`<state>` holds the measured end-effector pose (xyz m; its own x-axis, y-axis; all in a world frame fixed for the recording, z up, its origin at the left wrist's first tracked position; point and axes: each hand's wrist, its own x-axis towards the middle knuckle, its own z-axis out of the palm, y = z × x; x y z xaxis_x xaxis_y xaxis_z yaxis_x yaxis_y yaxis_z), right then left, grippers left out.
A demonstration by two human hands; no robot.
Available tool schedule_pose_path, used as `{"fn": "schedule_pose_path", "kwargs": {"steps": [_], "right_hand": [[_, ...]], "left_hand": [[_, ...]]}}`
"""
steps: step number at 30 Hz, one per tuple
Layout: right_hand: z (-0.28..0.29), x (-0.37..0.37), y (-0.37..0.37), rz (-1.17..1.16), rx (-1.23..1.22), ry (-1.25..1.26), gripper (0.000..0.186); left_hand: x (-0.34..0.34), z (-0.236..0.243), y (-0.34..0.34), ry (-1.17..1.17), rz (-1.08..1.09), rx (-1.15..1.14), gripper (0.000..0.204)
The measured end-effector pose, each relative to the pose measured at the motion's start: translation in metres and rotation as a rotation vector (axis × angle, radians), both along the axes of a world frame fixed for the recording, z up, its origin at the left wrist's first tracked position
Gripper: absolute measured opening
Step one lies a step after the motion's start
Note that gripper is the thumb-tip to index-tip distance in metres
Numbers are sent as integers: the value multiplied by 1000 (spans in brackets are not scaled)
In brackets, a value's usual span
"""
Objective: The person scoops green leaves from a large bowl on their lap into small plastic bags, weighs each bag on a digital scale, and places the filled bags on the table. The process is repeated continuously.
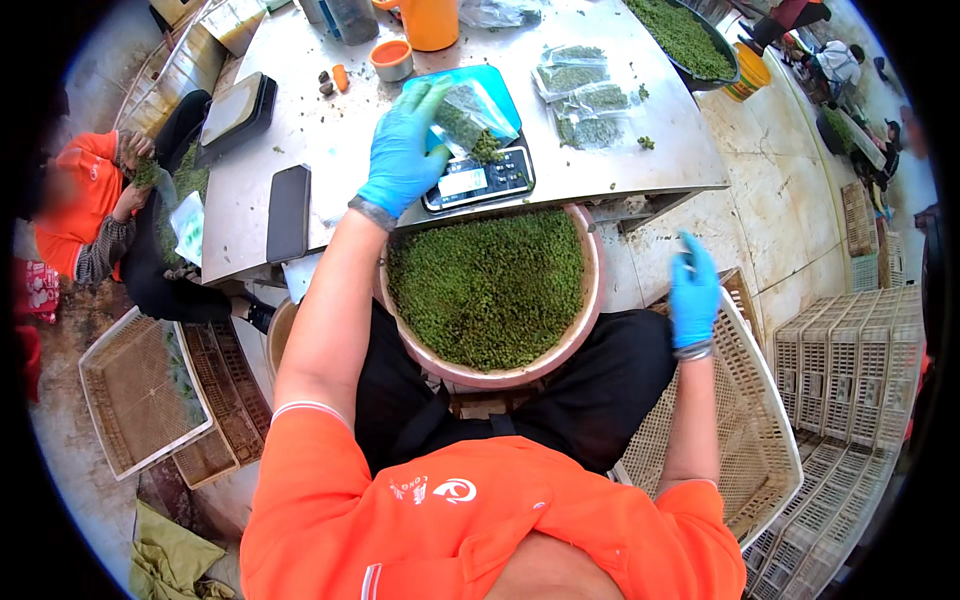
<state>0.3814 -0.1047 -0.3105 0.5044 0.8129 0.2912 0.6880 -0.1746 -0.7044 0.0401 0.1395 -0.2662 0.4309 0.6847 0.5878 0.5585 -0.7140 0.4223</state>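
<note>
My left hand (405, 150), in a blue glove, is over the left side of a digital scale (487, 182), its fingers stretched out and thumb apart. Beside the fingers, a clear plastic bag (462, 117) partly filled with small green sprigs lies on the scale's blue tray (497, 84). Whether the fingertips touch the bag, I cannot tell. A loose green clump (486, 147) sits at the bag's lower end. My right hand (693, 300), also gloved in blue, hangs right of the tub with nothing visible in it. Between my knees stands a round tub of green sprigs (485, 290).
Filled bags (590, 100) lie on the metal table (660, 160), with a dark phone-like slab (289, 212) and an orange pitcher (430, 22). Plastic crates (850, 350) stack at right; another crate (145, 395) lies left. A co-worker (85, 200) sits at left handling greens.
</note>
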Motion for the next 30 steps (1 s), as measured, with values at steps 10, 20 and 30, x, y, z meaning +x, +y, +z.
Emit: {"fn": "schedule_pose_path", "kwargs": {"steps": [10, 20, 30], "right_hand": [[39, -179, 77, 560, 181, -327, 50], [30, -182, 191, 433, -49, -448, 29], [-39, -158, 55, 255, -306, 288, 24]], "left_hand": [[-8, -13, 24, -58, 6, -126, 56], [14, -23, 24, 79, -124, 81, 51], [-4, 22, -37, -261, -145, -50, 60]]}}
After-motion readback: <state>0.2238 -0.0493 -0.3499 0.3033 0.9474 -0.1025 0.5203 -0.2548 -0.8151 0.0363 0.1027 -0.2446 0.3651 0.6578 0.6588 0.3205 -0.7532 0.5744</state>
